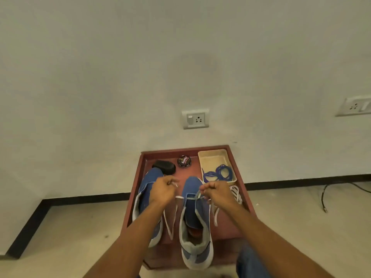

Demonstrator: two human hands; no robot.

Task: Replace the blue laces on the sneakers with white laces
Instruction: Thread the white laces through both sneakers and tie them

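Red-brown bench up against white wall, low on floor. Landmark = right sneaker, blue w/ pale sole, toe pointing to wall, heel nearest camera.

Left sneaker: just left of right sneaker, same heading, partly hidden by forearm.

White lace: threaded across right sneaker near toe-end eyelets; one end runs left, loose tail hanging down betw. the two sneakers; other end runs right, tail trailing over bench just right of sneaker.

Left hand: above and left of right sneaker's toe, fingers curled, pinching left end of white lace at fingertips.

Right hand: over right sneaker's toe area, slightly right, fingers curled tight on right part of lace, pulled taut up from eyelet.

Blue laces: coiled in cream tray, beyond and right of right sneaker, at bench's far right corner. One strand hangs over tray's near-left edge.

Spare white lace: bundled on bench, right of sneaker, near side of tray.

Polish tin & black brush-like item: beyond sneaker toes, toward wall. Item type unclear.

Wall socket above bench.
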